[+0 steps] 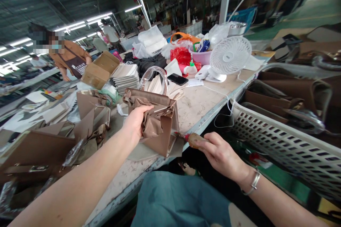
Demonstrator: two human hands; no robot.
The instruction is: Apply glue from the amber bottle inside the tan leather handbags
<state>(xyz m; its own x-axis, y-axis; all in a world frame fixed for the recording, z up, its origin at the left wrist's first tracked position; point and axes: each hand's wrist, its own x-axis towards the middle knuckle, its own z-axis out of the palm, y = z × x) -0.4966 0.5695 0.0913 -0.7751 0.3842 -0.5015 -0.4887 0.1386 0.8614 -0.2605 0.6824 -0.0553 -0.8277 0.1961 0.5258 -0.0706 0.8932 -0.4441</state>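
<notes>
My left hand (137, 122) is closed on the crumpled lining of a brown handbag (166, 131), which stands tilted at the table's front edge. A clear-wrapped handle (154, 72) arches up behind the bag. In my right hand (220, 152) is a wooden-handled tool (195, 140) with a red collar, gripped by its handle. Its narrow end points left and reaches the bag's lower right side; I cannot tell whether it touches, and the exact tip is too small to make out.
More brown bag parts (34, 152) lie at left. Behind are stacked pale panels (125, 79), a cardboard box (100, 69), a phone (177, 79), a glue bottle (190, 68) and a white fan (230, 55). A white basket (287, 145) of bags stands right. A co-worker (69, 56) is at far left.
</notes>
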